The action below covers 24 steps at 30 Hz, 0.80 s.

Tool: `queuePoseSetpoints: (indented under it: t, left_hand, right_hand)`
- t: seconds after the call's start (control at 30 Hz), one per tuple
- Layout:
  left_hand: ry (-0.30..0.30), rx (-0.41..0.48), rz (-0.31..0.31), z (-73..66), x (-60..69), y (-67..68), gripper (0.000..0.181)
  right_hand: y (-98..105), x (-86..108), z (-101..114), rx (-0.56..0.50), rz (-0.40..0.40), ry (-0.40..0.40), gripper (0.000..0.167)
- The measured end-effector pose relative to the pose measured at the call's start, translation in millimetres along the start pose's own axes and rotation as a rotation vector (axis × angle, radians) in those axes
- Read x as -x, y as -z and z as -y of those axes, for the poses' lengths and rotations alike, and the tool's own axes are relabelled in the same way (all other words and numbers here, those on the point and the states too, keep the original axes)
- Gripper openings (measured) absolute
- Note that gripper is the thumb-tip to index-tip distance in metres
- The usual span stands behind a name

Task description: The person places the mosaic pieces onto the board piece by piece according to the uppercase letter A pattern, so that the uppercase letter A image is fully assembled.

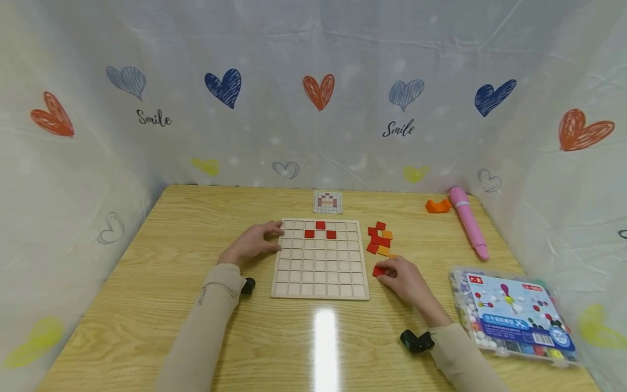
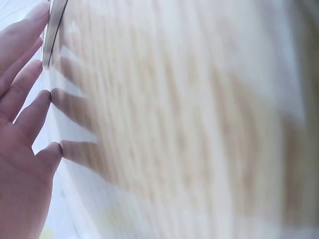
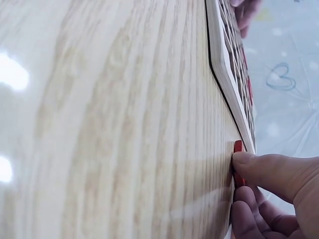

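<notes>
A square wooden grid board [image 1: 320, 275] lies in the middle of the table, with red square tiles in three cells near its far edge, one of them a red tile [image 1: 320, 225] in the top row. My left hand [image 1: 254, 242] touches the board's left edge with its fingers spread and fairly straight. Just right of the board, my right hand [image 1: 404, 277] pinches a red tile [image 3: 238, 146] between thumb and fingers. Beyond that hand lies a loose group of red tiles [image 1: 380, 240] and orange tiles [image 1: 387, 234].
Behind the board lies a small pattern card [image 1: 327, 202]. An orange bracket-like piece [image 1: 437, 206] and a pink pen-shaped object [image 1: 468, 223] are at the far right. A clear plastic case [image 1: 514, 316] of coloured pieces sits at the near right. Curtains [image 1: 313, 147] enclose the table.
</notes>
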<state>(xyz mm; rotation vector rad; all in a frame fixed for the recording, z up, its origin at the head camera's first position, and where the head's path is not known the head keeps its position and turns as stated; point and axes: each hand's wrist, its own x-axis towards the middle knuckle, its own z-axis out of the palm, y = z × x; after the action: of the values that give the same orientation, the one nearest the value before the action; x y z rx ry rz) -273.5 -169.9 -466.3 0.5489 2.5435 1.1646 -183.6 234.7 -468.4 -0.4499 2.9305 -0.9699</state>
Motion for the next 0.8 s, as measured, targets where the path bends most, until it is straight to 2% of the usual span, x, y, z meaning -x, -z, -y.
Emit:
queuePoseSetpoints:
  t: [0.23, 0.47, 0.67, 0.8]
  left_hand:
    - [0.044, 0.013, 0.000, -2.8, -1.9, 0.0, 0.042]
    - [0.053, -0.010, -0.003, -2.1, -2.9, 0.7, 0.042]
    - [0.039, -0.005, 0.003, -4.3, 0.1, 2.5, 0.043]
    - [0.026, -0.007, 0.002, -5.2, 1.3, 3.0, 0.043]
  right_hand:
    - [7.5, -5.9, 4.8, -0.012, -0.031, -0.007, 0.028]
    - [14.8, -26.9, 15.3, -0.046, -0.066, 0.047, 0.028]
    - [16.9, -49.2, 32.7, -0.064, -0.009, 0.063, 0.031]
    - [9.6, -62.3, 43.1, -0.116, 0.031, 0.044, 0.032]
